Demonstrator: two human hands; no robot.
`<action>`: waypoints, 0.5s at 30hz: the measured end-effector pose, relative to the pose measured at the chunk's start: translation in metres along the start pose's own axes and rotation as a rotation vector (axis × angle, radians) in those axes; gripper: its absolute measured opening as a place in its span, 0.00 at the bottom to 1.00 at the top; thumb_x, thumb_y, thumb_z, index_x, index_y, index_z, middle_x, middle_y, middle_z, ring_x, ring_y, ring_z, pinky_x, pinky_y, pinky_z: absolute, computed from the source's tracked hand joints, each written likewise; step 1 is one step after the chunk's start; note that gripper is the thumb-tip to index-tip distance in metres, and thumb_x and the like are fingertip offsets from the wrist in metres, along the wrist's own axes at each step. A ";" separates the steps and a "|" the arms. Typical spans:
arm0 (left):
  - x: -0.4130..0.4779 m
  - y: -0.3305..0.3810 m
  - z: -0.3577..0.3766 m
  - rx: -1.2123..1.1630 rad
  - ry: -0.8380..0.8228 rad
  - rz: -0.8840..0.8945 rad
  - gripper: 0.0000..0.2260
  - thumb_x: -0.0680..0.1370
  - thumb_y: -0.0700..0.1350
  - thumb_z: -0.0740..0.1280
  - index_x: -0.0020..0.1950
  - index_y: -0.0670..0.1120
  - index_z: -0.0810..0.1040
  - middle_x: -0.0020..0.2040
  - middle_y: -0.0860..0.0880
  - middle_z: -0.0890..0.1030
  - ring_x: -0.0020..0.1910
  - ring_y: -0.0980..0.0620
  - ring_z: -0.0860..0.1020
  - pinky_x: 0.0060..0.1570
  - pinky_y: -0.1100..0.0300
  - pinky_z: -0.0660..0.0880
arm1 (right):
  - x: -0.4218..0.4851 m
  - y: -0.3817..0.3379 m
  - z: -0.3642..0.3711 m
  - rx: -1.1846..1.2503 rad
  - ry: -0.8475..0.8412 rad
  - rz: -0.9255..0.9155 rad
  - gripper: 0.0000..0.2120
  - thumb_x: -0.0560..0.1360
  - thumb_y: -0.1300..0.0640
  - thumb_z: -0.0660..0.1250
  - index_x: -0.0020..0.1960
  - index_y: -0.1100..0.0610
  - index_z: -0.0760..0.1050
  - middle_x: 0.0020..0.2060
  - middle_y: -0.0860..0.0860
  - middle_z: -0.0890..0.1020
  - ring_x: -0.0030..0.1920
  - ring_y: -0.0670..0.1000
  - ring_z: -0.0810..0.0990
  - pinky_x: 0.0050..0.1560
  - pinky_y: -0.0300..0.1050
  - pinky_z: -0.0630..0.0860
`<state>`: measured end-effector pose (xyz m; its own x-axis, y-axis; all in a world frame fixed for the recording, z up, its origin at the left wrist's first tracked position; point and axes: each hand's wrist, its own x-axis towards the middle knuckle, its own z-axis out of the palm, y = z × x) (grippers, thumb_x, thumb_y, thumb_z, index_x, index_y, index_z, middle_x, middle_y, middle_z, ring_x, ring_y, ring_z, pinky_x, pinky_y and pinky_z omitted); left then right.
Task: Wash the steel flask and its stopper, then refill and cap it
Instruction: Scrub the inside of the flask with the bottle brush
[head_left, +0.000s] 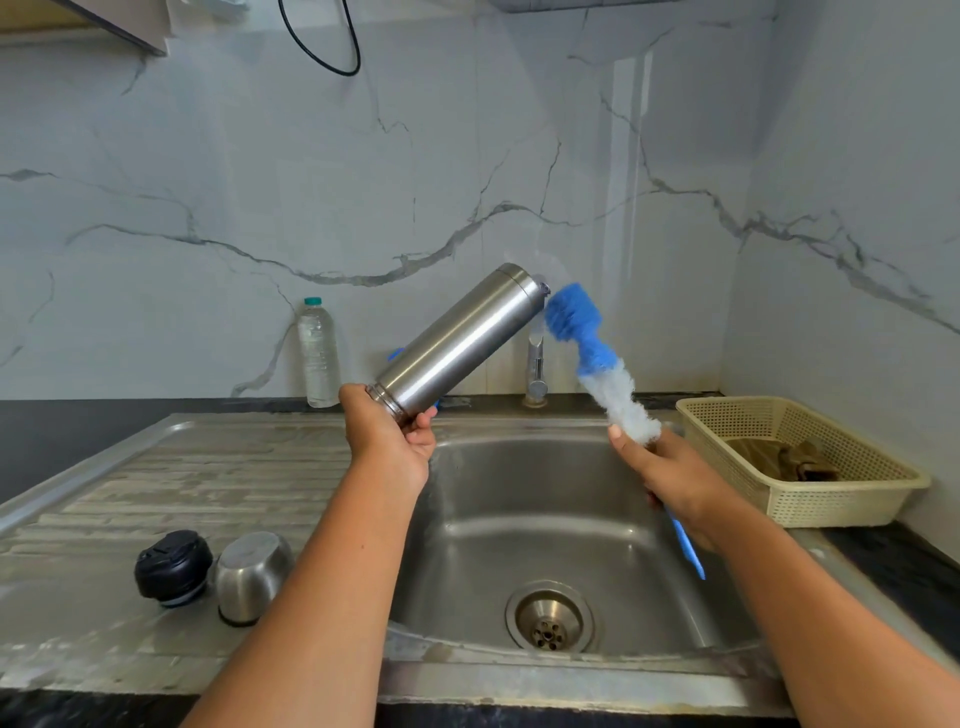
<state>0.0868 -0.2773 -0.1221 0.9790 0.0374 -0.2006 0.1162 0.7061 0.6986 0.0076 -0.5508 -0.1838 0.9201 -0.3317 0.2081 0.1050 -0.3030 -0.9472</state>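
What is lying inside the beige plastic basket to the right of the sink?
In the basket lies a crumpled brownish cloth-like thing. Whatever lies under it is covered, so I cannot tell.

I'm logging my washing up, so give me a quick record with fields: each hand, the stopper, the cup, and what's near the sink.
left hand: grips steel flask by its neck, base tilted up
right hand: holds bottle brush, outside the flask
stopper: on drainboard, left of sink
steel cup: upside down beside stopper
basket: right of sink, cloth inside
water bottle: upright behind drainboard
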 end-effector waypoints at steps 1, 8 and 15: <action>0.001 0.000 0.000 0.023 0.003 -0.008 0.19 0.79 0.53 0.55 0.55 0.42 0.80 0.42 0.37 0.79 0.22 0.53 0.69 0.18 0.67 0.60 | 0.000 -0.001 -0.001 0.009 0.026 -0.047 0.19 0.79 0.42 0.68 0.65 0.50 0.76 0.41 0.40 0.77 0.39 0.42 0.73 0.40 0.39 0.69; 0.005 -0.012 0.003 0.318 -0.021 -0.094 0.20 0.79 0.56 0.58 0.54 0.42 0.80 0.37 0.37 0.82 0.21 0.54 0.69 0.18 0.68 0.61 | -0.005 -0.010 0.004 0.043 0.106 -0.192 0.17 0.76 0.48 0.75 0.62 0.49 0.78 0.52 0.42 0.85 0.53 0.39 0.82 0.50 0.36 0.73; 0.008 -0.019 0.002 0.484 -0.078 -0.207 0.22 0.79 0.59 0.59 0.56 0.43 0.80 0.36 0.35 0.84 0.20 0.54 0.70 0.17 0.68 0.63 | -0.002 -0.010 0.001 0.119 0.174 -0.182 0.20 0.74 0.49 0.77 0.64 0.51 0.79 0.52 0.45 0.85 0.54 0.45 0.82 0.52 0.42 0.74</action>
<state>0.0931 -0.2914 -0.1357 0.9348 -0.1340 -0.3290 0.3543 0.2851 0.8906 0.0053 -0.5464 -0.1753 0.8045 -0.4333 0.4062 0.3152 -0.2682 -0.9103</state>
